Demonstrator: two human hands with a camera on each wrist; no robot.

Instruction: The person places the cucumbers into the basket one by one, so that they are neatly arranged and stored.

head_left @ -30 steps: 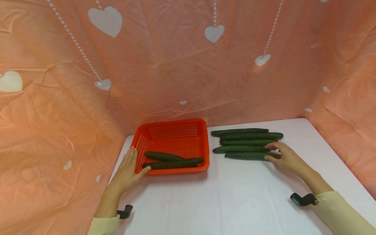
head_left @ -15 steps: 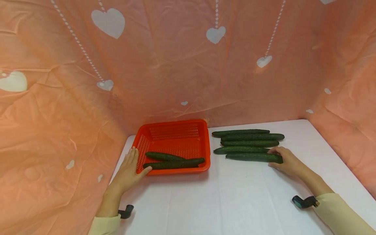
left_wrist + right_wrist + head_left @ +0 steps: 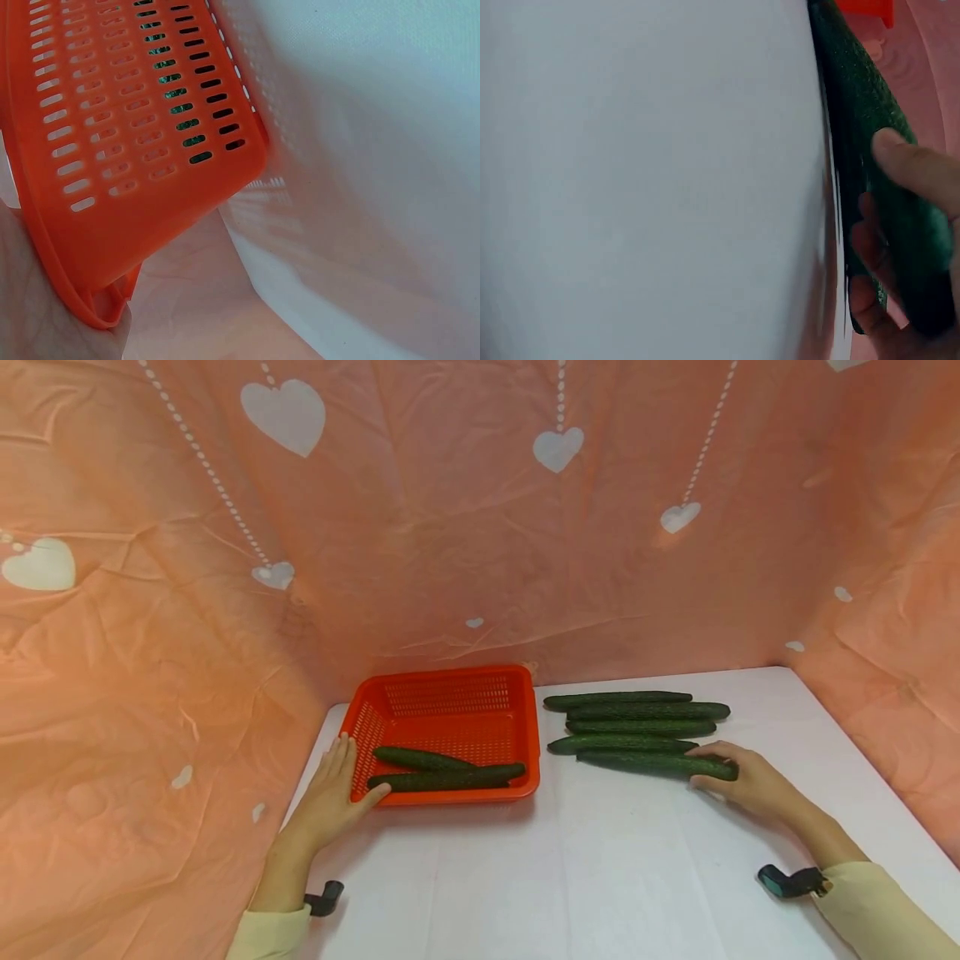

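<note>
Right hand [image 3: 752,785] is gripping nearest cucumber [image 3: 641,763] toward right edge of worktop [image 3: 600,877]; only its wrist view is showing fingers [image 3: 865,241] curling beneath. Straight-fingered left hand [image 3: 327,802] is resting on near-left corner of basket [image 3: 450,797].

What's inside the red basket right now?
At least two cucumbers: a front cucumber along the near side of the red basket, and a rear cucumber, its right end hidden behind the front one. Whatever is beneath them is covered.
</note>
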